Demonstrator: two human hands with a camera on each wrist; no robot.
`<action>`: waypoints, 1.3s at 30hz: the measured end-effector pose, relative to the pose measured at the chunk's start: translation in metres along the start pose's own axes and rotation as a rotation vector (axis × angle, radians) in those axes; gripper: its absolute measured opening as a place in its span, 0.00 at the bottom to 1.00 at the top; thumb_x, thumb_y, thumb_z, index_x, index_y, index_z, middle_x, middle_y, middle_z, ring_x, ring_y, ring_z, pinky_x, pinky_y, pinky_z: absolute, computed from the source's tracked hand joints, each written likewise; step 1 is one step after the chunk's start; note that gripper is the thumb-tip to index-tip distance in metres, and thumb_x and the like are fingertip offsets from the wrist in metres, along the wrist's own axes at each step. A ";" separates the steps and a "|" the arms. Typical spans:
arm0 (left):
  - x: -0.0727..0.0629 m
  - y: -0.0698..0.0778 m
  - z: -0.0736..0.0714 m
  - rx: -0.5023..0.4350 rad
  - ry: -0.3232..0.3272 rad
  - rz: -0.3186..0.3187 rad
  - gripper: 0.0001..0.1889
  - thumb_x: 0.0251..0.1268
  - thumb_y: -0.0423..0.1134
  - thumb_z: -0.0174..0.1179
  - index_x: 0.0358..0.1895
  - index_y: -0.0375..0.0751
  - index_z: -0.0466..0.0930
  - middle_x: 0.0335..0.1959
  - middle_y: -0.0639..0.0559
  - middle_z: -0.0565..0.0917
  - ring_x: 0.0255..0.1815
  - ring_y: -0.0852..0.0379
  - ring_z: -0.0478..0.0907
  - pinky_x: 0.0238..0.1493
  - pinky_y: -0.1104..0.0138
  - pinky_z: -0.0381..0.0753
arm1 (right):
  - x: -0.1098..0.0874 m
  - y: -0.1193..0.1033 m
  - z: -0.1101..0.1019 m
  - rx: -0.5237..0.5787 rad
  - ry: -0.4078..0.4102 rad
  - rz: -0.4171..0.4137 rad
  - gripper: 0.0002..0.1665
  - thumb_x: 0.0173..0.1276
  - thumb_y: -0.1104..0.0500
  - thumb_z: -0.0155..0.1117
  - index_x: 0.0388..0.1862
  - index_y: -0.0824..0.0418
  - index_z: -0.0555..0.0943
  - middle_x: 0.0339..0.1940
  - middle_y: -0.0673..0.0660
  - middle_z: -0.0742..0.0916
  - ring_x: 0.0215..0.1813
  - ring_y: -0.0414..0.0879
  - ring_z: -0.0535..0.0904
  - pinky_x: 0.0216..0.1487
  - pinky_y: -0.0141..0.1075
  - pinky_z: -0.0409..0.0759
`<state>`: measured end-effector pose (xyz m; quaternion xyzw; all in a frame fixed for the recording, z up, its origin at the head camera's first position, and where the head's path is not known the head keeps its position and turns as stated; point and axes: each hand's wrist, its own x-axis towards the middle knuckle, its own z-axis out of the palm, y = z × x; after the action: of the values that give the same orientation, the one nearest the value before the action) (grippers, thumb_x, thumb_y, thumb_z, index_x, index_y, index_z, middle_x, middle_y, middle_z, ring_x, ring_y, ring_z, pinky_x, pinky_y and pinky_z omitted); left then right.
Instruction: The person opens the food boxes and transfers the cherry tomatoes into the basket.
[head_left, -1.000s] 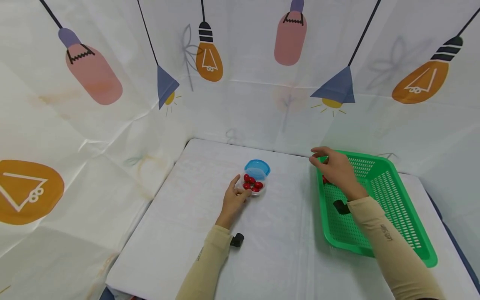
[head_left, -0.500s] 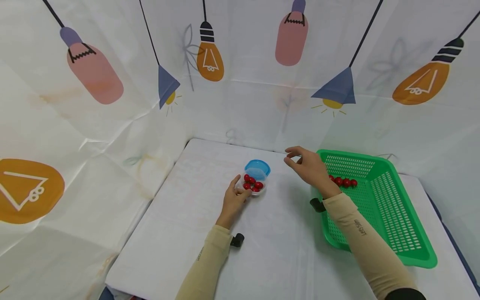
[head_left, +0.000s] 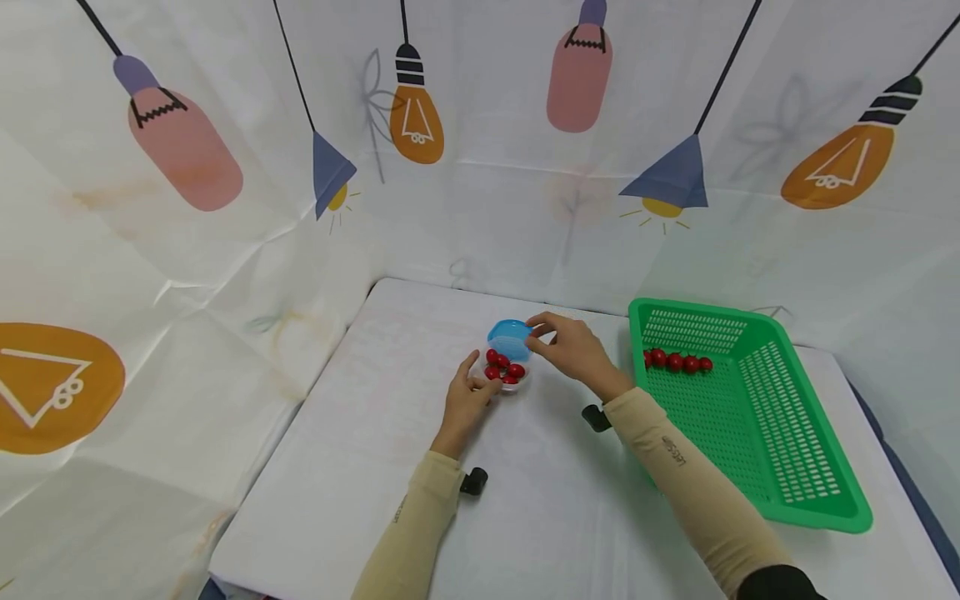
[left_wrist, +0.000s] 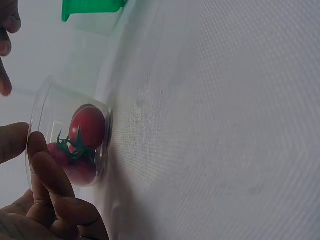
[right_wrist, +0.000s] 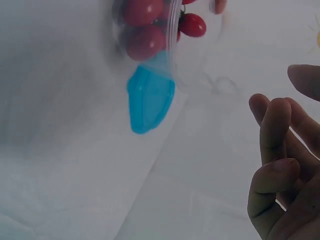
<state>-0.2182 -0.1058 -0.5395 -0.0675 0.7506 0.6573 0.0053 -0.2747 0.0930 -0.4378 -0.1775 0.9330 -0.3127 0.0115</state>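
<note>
red tomatoes, green basket

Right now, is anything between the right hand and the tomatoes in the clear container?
Nothing visible stands in the way: the right hand hangs above and beside the open-topped clear container, with the tomatoes exposed. The left hand pinches its rim.

Wht tbl, wht bkdrop w/ orange bulb pics, blue lamp pics

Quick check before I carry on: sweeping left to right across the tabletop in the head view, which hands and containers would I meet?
Left hand → clear plastic tub of cherry tomatoes → right hand → green plastic basket. The blue lid is left out, as it overlaps the tub's span.
</note>
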 end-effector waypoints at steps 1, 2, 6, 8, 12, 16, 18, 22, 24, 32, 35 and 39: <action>0.000 0.000 0.000 -0.002 -0.002 0.006 0.37 0.69 0.39 0.64 0.79 0.49 0.60 0.34 0.36 0.84 0.30 0.53 0.78 0.41 0.66 0.77 | 0.001 -0.002 0.004 0.004 -0.013 0.001 0.21 0.73 0.48 0.65 0.61 0.52 0.81 0.52 0.55 0.89 0.44 0.52 0.84 0.38 0.44 0.82; 0.001 0.000 0.000 -0.005 -0.005 0.011 0.37 0.69 0.39 0.64 0.79 0.48 0.59 0.34 0.35 0.84 0.31 0.51 0.78 0.41 0.65 0.76 | 0.002 -0.003 0.007 0.005 -0.026 0.000 0.21 0.73 0.48 0.65 0.61 0.52 0.81 0.52 0.55 0.89 0.45 0.52 0.84 0.39 0.45 0.83; 0.001 0.000 -0.001 -0.015 -0.006 0.024 0.38 0.69 0.39 0.65 0.80 0.46 0.58 0.35 0.33 0.84 0.32 0.45 0.80 0.41 0.64 0.76 | 0.006 -0.009 0.020 0.001 -0.082 -0.011 0.21 0.72 0.49 0.65 0.61 0.54 0.82 0.52 0.55 0.89 0.49 0.53 0.85 0.42 0.48 0.84; 0.001 -0.001 -0.001 -0.012 -0.003 0.021 0.38 0.69 0.39 0.65 0.80 0.46 0.58 0.35 0.33 0.84 0.32 0.47 0.80 0.41 0.64 0.76 | 0.009 -0.012 0.025 -0.002 -0.111 -0.013 0.22 0.73 0.49 0.65 0.61 0.55 0.82 0.52 0.56 0.89 0.50 0.54 0.85 0.43 0.48 0.84; 0.001 -0.001 -0.001 -0.002 0.007 0.012 0.38 0.69 0.39 0.65 0.79 0.48 0.59 0.34 0.34 0.84 0.29 0.55 0.77 0.42 0.65 0.76 | 0.012 -0.016 0.034 -0.003 -0.153 0.000 0.21 0.73 0.49 0.66 0.60 0.56 0.81 0.52 0.56 0.89 0.51 0.53 0.85 0.42 0.46 0.84; 0.000 0.000 0.000 -0.007 0.018 0.015 0.38 0.69 0.38 0.64 0.79 0.48 0.59 0.33 0.35 0.84 0.28 0.58 0.76 0.41 0.65 0.76 | 0.016 -0.015 0.044 -0.006 -0.177 0.025 0.22 0.72 0.49 0.66 0.61 0.55 0.81 0.52 0.55 0.89 0.51 0.51 0.85 0.42 0.44 0.84; 0.000 0.000 0.000 -0.012 0.022 0.015 0.38 0.68 0.38 0.65 0.79 0.48 0.59 0.32 0.36 0.84 0.28 0.57 0.76 0.42 0.64 0.76 | 0.017 -0.016 0.048 -0.018 -0.180 0.041 0.22 0.72 0.49 0.67 0.61 0.55 0.81 0.52 0.55 0.89 0.52 0.51 0.85 0.43 0.44 0.83; 0.000 0.000 0.001 -0.004 0.020 0.017 0.38 0.68 0.39 0.65 0.79 0.48 0.59 0.32 0.37 0.84 0.28 0.57 0.77 0.43 0.64 0.76 | 0.019 -0.017 0.055 -0.048 -0.167 0.079 0.22 0.72 0.49 0.67 0.61 0.53 0.81 0.52 0.54 0.89 0.53 0.50 0.85 0.45 0.46 0.83; 0.000 0.001 0.001 -0.001 0.019 0.023 0.37 0.69 0.39 0.65 0.79 0.48 0.60 0.31 0.38 0.85 0.28 0.57 0.77 0.44 0.64 0.76 | 0.020 -0.017 0.058 -0.056 -0.158 0.098 0.22 0.71 0.49 0.68 0.62 0.52 0.80 0.51 0.54 0.89 0.52 0.50 0.85 0.46 0.47 0.83; -0.003 0.000 0.000 0.006 0.018 0.035 0.38 0.67 0.39 0.65 0.79 0.45 0.60 0.29 0.38 0.84 0.26 0.58 0.76 0.40 0.65 0.77 | 0.019 -0.016 0.074 -0.033 -0.140 0.125 0.22 0.71 0.50 0.68 0.61 0.52 0.80 0.53 0.53 0.88 0.52 0.49 0.85 0.48 0.49 0.83; -0.004 -0.001 0.000 0.009 0.015 0.031 0.38 0.68 0.38 0.65 0.79 0.44 0.60 0.29 0.38 0.84 0.26 0.59 0.76 0.40 0.65 0.76 | 0.018 -0.015 0.078 -0.040 -0.138 0.123 0.21 0.72 0.50 0.67 0.61 0.51 0.80 0.54 0.52 0.88 0.51 0.48 0.84 0.47 0.48 0.83; -0.003 -0.001 0.001 0.004 0.016 0.026 0.38 0.68 0.38 0.65 0.79 0.46 0.60 0.30 0.37 0.84 0.26 0.61 0.75 0.40 0.66 0.76 | 0.019 -0.014 0.079 -0.062 -0.125 0.109 0.21 0.72 0.50 0.66 0.62 0.50 0.81 0.54 0.51 0.88 0.50 0.47 0.85 0.47 0.48 0.83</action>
<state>-0.2153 -0.1049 -0.5401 -0.0629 0.7527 0.6553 -0.0090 -0.2774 0.0302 -0.4911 -0.1461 0.9481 -0.2707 0.0810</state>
